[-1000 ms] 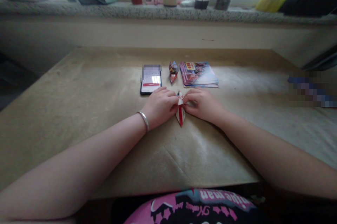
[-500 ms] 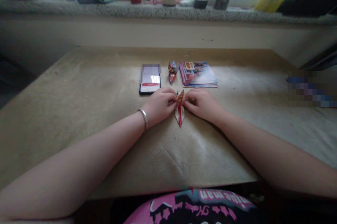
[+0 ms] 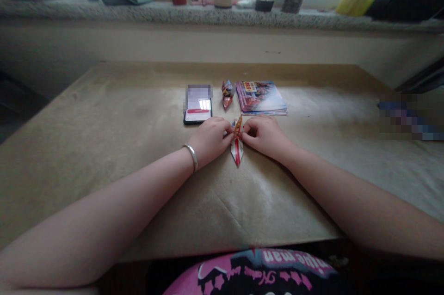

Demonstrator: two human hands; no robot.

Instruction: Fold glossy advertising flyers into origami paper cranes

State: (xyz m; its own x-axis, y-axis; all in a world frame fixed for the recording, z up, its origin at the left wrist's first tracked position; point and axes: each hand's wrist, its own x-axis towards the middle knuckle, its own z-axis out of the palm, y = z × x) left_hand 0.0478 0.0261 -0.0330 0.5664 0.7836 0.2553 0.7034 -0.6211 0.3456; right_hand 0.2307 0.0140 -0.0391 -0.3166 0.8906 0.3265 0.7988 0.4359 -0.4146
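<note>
A small folded paper piece (image 3: 237, 147), white with a red stripe and pointed toward me, lies on the brown paper-covered table (image 3: 104, 147). My left hand (image 3: 210, 140), a silver bangle on its wrist, pinches the piece's upper left edge with closed fingers. From the other side my right hand (image 3: 265, 135) pinches its upper right edge, fingers curled. Both hands rest on the table, meeting at the paper's top.
Behind my hands lie a phone (image 3: 198, 105) with a lit screen, a second folded paper shape (image 3: 227, 93) and a stack of colourful printed sheets (image 3: 261, 97). A stone windowsill (image 3: 138, 13) at the back carries bottles, jars and cases.
Both hands and the folded piece have shifted slightly away from me and the piece's top flaps are pressed closer together. Nothing else has moved.
</note>
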